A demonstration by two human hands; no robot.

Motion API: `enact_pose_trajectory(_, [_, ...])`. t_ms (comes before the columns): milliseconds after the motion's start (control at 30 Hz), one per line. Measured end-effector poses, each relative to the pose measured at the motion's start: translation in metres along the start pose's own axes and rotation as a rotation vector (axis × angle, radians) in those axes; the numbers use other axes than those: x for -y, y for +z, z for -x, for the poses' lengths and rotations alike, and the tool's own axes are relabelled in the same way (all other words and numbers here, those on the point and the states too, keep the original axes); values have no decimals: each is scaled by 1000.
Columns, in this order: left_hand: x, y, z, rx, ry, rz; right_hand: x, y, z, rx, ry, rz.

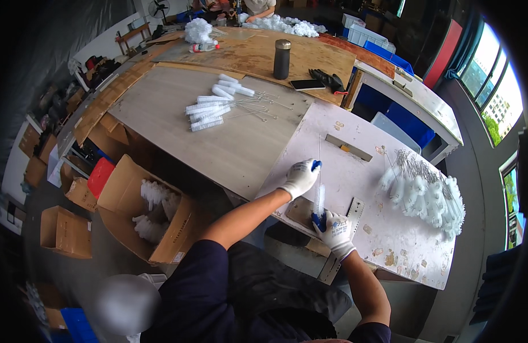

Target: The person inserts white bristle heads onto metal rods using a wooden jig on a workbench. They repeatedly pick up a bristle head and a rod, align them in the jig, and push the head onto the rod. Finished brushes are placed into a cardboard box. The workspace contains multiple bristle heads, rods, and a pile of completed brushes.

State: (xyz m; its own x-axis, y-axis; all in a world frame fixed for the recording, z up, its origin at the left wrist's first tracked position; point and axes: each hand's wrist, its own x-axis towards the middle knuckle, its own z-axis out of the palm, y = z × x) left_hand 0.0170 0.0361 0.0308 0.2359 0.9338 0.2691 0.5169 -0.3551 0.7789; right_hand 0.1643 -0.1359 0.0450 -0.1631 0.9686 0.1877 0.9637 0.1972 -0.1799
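Observation:
A white bottle brush [319, 199] with a thin wire stem stands pointed away from me over the near part of the pale worktable [355, 131]. My left hand [301, 178], in a white glove with blue fingertips, is closed on the stem above the bristles. My right hand [336, 233], gloved alike, pinches the bristle end near the table's front edge. Beneath the brush is a flat metal plate [300, 211]. A perforated metal strip [355, 210] lies just right of my right hand. Farther off, a metal bar [348, 147] rests on the tabletop.
A large heap of white brushes [427, 197] covers the table's right side. More brushes [209, 108] lie on the grey board at left. Beyond stand a dark tumbler [281, 60], a phone [307, 84] and black gloves [328, 80]. An open carton [124, 211] holds brushes at lower left.

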Motion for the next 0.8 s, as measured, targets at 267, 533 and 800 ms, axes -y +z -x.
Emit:
enact_pose_trajectory(267, [14, -24, 39, -131, 60, -27, 1, -8, 5, 96, 105, 16])
enact_pose_trajectory(533, [47, -6, 29, -159, 159, 2, -2, 8, 9, -66, 34, 43])
enact_pose_trajectory(800, [23, -32, 39, -132, 17, -158, 12, 16, -26, -219, -134, -80])
